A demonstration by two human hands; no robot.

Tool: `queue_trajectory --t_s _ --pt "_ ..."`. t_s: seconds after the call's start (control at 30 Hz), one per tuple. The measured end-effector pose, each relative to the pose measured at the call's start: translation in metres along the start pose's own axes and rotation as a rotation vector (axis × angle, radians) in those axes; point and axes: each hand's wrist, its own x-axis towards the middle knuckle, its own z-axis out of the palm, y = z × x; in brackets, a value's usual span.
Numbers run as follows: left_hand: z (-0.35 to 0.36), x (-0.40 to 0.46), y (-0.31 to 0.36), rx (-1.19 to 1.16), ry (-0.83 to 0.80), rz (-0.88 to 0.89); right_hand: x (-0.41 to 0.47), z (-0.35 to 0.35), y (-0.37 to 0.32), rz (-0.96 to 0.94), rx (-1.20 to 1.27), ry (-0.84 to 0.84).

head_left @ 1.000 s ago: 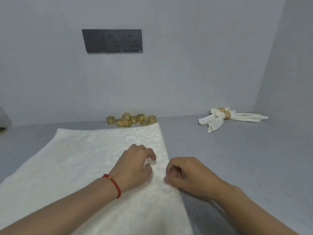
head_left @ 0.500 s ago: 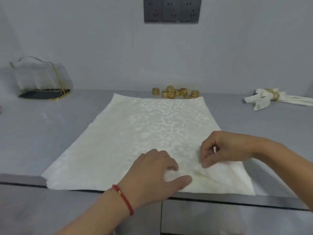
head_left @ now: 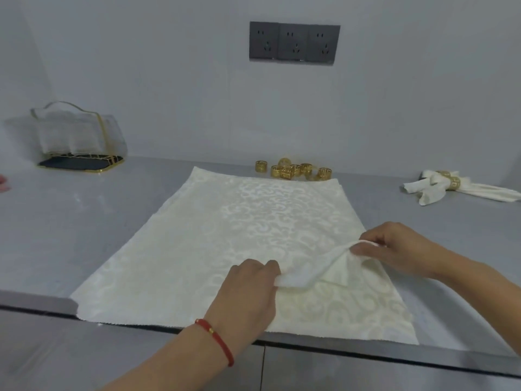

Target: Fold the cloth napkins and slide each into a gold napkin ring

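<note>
A cream patterned cloth napkin (head_left: 214, 244) lies spread flat on the grey counter (head_left: 84, 215), its near edge at the counter's front. My left hand (head_left: 248, 292), with a red bracelet at the wrist, pinches a raised fold of the napkin near its middle right. My right hand (head_left: 394, 249) pinches the same lifted fold a little farther right and higher. Several gold napkin rings (head_left: 293, 170) sit in a cluster behind the napkin's far edge. At the far right, finished napkins (head_left: 439, 187) lie in gold rings.
A clear holder with gold trim (head_left: 79, 136) holding folded cloth stands at the back left. A dark socket panel (head_left: 294, 42) is on the wall. The counter's front edge runs just below the napkin. Bare counter lies left and right of the napkin.
Both hands went from resting on the flat napkin to pinching it; a ridge of cloth is now lifted between them. The view shifted left and down earlier.
</note>
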Motion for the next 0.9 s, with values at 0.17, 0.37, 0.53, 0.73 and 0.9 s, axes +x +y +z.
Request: queue_trajectory --t_s 0.17,0.37,0.53,0.73,0.9 --pt "-0.013 0.000 0.004 -0.103 -0.068 -0.023 -0.030 -0.013 -0.021 0.032 0.033 -0.145" --pt "-0.048 -0.009 -0.025 -0.421 -0.137 -0.070 -0.055 0.004 -0.050 0.032 0.298 -0.208" --pt "-0.066 -0.007 -0.051 -0.536 -0.139 -0.066 -0.047 0.004 -0.060 0.057 0.382 -0.288" --pt "-0.076 0.020 -0.066 -0.615 -0.252 0.018 -0.024 -0.001 -0.041 0.053 0.639 -0.361" --pt "-0.068 0.073 -0.092 -0.561 -0.297 -0.112 0.026 0.006 -0.034 0.163 0.526 -0.145"
